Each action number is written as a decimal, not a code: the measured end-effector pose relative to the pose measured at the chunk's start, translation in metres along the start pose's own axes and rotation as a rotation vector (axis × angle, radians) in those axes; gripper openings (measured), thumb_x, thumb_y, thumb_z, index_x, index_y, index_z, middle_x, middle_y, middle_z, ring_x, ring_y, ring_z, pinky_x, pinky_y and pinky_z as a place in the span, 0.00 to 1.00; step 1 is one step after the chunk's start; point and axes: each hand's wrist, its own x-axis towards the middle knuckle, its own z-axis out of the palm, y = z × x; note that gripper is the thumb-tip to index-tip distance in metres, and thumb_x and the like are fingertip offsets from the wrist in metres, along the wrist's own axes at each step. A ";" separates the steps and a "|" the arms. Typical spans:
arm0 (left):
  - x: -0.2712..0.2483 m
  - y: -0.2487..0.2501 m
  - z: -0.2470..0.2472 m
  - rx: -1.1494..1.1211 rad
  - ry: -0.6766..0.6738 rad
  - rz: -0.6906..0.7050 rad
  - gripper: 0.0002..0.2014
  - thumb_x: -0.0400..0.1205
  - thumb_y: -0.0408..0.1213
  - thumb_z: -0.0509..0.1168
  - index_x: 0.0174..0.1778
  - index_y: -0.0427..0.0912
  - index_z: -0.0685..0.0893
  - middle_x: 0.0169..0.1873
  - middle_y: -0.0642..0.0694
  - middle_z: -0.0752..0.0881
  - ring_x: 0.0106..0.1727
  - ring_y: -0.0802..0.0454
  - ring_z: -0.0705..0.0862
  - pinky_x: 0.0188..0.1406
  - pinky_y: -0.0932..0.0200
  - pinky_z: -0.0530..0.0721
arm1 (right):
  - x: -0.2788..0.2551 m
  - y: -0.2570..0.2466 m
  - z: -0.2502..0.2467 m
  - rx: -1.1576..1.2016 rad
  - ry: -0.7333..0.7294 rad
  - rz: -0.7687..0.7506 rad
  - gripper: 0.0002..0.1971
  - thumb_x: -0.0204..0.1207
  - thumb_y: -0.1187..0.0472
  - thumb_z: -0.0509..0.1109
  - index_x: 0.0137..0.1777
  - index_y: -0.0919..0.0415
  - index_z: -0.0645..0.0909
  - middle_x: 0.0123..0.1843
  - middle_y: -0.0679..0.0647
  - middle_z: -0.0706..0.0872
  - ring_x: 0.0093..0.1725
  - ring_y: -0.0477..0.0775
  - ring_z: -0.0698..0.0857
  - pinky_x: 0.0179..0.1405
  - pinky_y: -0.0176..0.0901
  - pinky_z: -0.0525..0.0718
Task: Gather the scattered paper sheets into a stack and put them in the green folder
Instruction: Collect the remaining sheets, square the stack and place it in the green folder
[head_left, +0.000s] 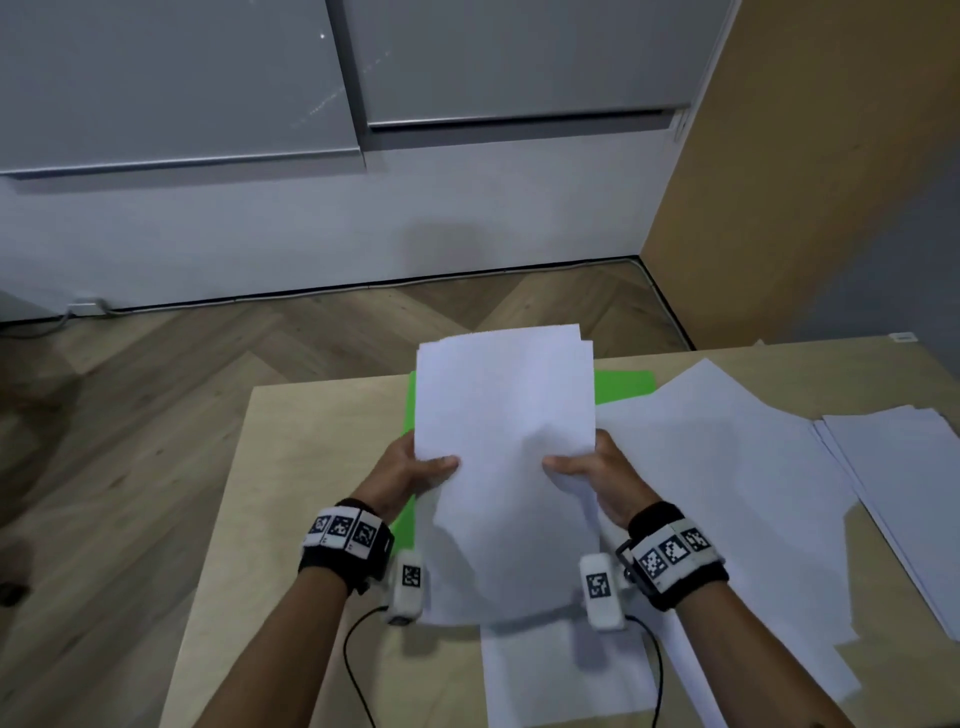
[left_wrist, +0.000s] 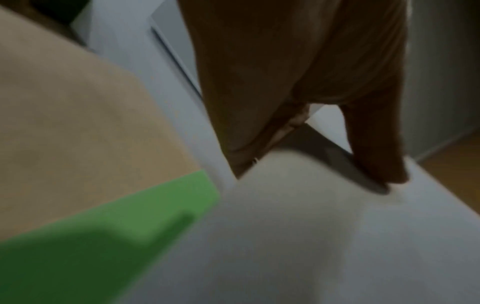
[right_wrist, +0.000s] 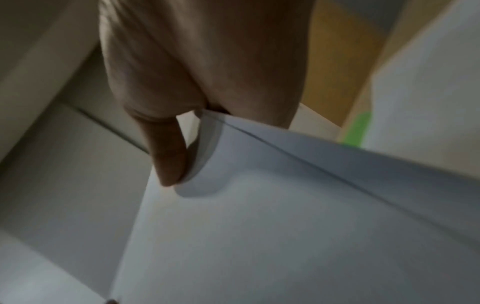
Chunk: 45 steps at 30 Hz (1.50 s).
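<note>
Table (head_left: 311, 467): pale wood, seen from above in the head view; everything below is set on or held over it.

Loose sheets (head_left: 727, 493): white, spread overlapping across the right half of the table; a further sheet is seen at the near edge under the forearms.

Side pile (head_left: 904, 478): white paper, laid at the far right edge, just beside the loose sheets.

Stack (head_left: 504, 431): several white sheets, roughly squared, edges slightly offset at the top. It is held raised above the table and tilted, with its lower part sagging toward the viewer.

Folder (head_left: 623, 384): green, laid flat on the table beneath and behind the stack; only a strip along the left and a corner at the upper right are shown.

Left hand (head_left: 410, 473): the stack's left edge is pinched, thumb laid on the front face, fingers hidden behind the paper.

Right hand (head_left: 597, 475): the right edge is gripped likewise; in the right wrist view the thumb (right_wrist: 166, 156) is pressed on the top sheet, whose edge is curled up against it.
</note>
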 end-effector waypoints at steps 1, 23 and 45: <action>-0.002 0.011 0.003 0.039 0.021 0.044 0.35 0.58 0.35 0.82 0.62 0.31 0.83 0.56 0.35 0.89 0.54 0.39 0.89 0.52 0.48 0.87 | 0.000 -0.008 -0.002 -0.027 0.036 -0.036 0.14 0.67 0.73 0.80 0.53 0.65 0.89 0.49 0.58 0.94 0.50 0.59 0.92 0.56 0.50 0.86; -0.026 0.019 0.043 0.079 0.149 0.288 0.17 0.63 0.35 0.81 0.47 0.38 0.89 0.45 0.45 0.92 0.45 0.52 0.90 0.45 0.58 0.87 | -0.037 -0.010 0.004 -0.007 0.232 -0.327 0.06 0.80 0.70 0.73 0.52 0.62 0.89 0.46 0.49 0.94 0.47 0.46 0.91 0.49 0.35 0.87; 0.019 -0.076 0.043 0.512 0.122 0.019 0.08 0.78 0.27 0.71 0.46 0.46 0.88 0.36 0.48 0.90 0.39 0.57 0.87 0.40 0.57 0.83 | -0.029 0.066 -0.092 -0.085 0.440 0.048 0.14 0.75 0.66 0.74 0.60 0.57 0.87 0.56 0.51 0.93 0.57 0.56 0.91 0.68 0.60 0.84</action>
